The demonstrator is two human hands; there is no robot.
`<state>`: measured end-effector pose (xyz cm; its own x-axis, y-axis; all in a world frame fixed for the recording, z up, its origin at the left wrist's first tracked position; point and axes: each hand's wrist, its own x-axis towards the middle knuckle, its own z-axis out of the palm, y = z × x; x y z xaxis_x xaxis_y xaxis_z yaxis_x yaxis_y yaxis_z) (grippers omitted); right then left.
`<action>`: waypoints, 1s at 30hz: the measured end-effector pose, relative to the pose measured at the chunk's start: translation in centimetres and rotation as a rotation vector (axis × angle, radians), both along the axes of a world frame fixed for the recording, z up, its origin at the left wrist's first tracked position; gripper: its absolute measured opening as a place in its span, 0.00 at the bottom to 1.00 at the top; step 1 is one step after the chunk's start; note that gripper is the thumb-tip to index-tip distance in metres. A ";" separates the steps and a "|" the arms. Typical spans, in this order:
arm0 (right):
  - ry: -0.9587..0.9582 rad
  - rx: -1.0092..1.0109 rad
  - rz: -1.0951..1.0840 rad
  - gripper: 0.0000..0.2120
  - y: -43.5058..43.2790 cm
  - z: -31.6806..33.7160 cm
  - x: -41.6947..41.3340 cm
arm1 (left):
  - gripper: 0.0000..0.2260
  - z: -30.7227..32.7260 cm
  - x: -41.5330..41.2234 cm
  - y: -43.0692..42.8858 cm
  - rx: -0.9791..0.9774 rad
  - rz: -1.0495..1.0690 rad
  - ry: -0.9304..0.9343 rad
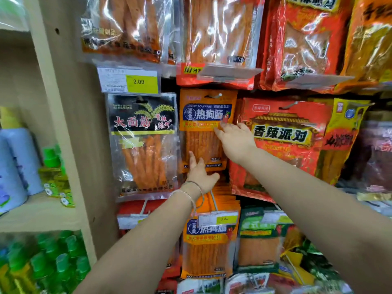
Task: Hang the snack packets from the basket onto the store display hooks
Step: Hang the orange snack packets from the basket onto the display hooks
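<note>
Orange and red wrappers crowd a shop display as a person reaches in with both arms to settle one snack packet on its peg. Biggest in the middle row is a red spicy-strip bag, hanging to the right of the work; to the left hangs a clear bag with a black label. Between them is the orange packet, its punched header already over the display hook.

The left hand, bracelets at the wrist, lies against the packet's bottom edge with fingers straight and flat, apparently steadying it so it hangs square. The right hand meets the packet's right edge at mid-height, thumb spread on the front; whether its fingers pinch the edge or only touch it cannot be told.

More of the same orange packets hang on the row below. A yellow price tag reads 2.00. The basket is out of view.
</note>
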<state>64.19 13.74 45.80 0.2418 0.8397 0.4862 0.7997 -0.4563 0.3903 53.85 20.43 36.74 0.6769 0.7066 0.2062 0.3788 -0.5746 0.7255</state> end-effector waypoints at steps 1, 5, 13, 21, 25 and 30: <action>0.016 0.015 0.031 0.28 -0.2 -0.3 0.0 | 0.36 0.0 0.0 0.0 0.001 -0.009 -0.007; 0.188 0.170 0.253 0.27 -2.6 -2.0 -0.9 | 0.34 -0.2 -1.2 -1.0 -0.013 -0.071 -0.067; 0.854 0.535 0.465 0.12 -10.9 -9.3 -7.4 | 0.14 -4.4 -11.9 -7.4 0.068 -0.079 -0.371; 1.519 0.269 0.342 0.12 -16.9 -25.8 -18.9 | 0.09 -22.0 -29.5 -14.1 -0.412 0.310 -0.018; 1.648 -0.117 0.243 0.20 -18.1 -34.0 -26.2 | 0.12 -27.4 -37.8 -17.1 -0.573 0.457 0.172; 1.708 -0.403 0.080 0.19 -18.7 -42.0 -34.4 | 0.11 -32.4 -47.4 -18.3 -0.707 0.678 0.276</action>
